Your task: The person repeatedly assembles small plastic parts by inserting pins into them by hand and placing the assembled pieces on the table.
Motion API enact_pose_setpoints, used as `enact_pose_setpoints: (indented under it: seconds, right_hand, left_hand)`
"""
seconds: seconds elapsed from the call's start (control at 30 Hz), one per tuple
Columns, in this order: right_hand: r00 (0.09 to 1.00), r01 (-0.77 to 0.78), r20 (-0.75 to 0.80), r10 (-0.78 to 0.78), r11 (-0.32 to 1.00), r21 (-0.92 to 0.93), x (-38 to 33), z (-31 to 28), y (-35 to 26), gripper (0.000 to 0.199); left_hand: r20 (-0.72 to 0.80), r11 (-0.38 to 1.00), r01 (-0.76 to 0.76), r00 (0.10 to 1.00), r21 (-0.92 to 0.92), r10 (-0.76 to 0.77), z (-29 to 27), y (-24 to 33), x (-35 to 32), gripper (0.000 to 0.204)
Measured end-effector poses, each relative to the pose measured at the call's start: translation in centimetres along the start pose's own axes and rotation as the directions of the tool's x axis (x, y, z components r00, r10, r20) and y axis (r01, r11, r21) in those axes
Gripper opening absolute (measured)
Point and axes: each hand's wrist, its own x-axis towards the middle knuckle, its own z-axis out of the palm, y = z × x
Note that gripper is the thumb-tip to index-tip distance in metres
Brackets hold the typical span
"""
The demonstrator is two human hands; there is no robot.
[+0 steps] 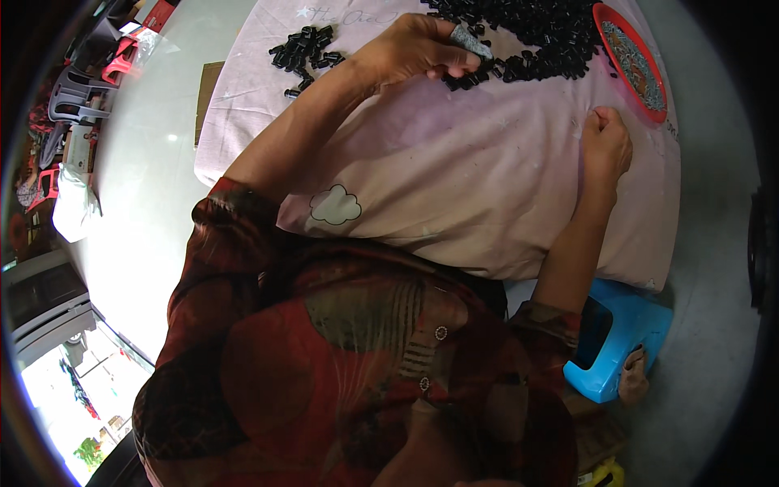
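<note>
My left hand (422, 55) reaches over the table to the near edge of a large heap of small black cylindrical pieces (527, 36). Grey cloth or tape (471, 40) wraps one of its fingers. Thumb and fingers are bent together at the pieces; what they pinch is hidden. A smaller group of the same black pieces (304, 53) lies beyond my left forearm. Farther right, my right hand (607, 140) is closed just above the cloth, fingers pressed together, and anything inside is too small to make out. Beside it stands a red oval tray (599, 16) filled with tiny grey metal bits.
A pink patterned cloth (454, 187) covers the table and hangs toward my lap. A blue plastic stool (625, 341) stands below at the right. Grey chairs (77, 96) and a white bag (75, 203) are on the left side of the room.
</note>
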Motion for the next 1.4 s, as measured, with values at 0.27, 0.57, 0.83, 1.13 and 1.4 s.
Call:
enact_pose_setpoints:
  seconds: [0.27,0.57,0.83,1.13,1.4]
  right_hand:
    - [0.993,0.082,-0.082,-0.085,0.996,-0.039,-0.5,-0.2,-0.8,0.026]
    - [0.972,-0.105,0.181,-0.15,0.411,0.906,-6.0,-4.0,-9.7,0.013]
    - [0.93,0.009,0.096,-0.355,0.284,0.959,-6.5,-2.4,-10.4,0.012]
    - [0.931,-0.007,0.097,-0.351,0.249,0.968,-7.0,-2.3,-10.8,0.014]
    - [0.922,0.2,-0.06,-0.382,0.337,0.92,-7.3,-1.5,-10.8,0.008]
  left_hand:
    - [0.072,0.886,0.16,0.987,-0.436,-0.143,0.8,-0.2,-1.9,0.014]
    - [0.028,0.902,0.102,0.995,-0.42,-0.1,2.3,-1.3,-1.8,0.013]
    - [0.007,0.934,0.025,1.0,-0.356,-0.024,3.6,-1.3,-1.7,0.014]
    - [-0.021,0.922,0.014,0.999,-0.386,-0.024,3.5,-1.1,-2.2,0.014]
    - [-0.032,0.957,-0.025,0.999,-0.289,0.017,3.3,-1.4,-2.1,0.013]
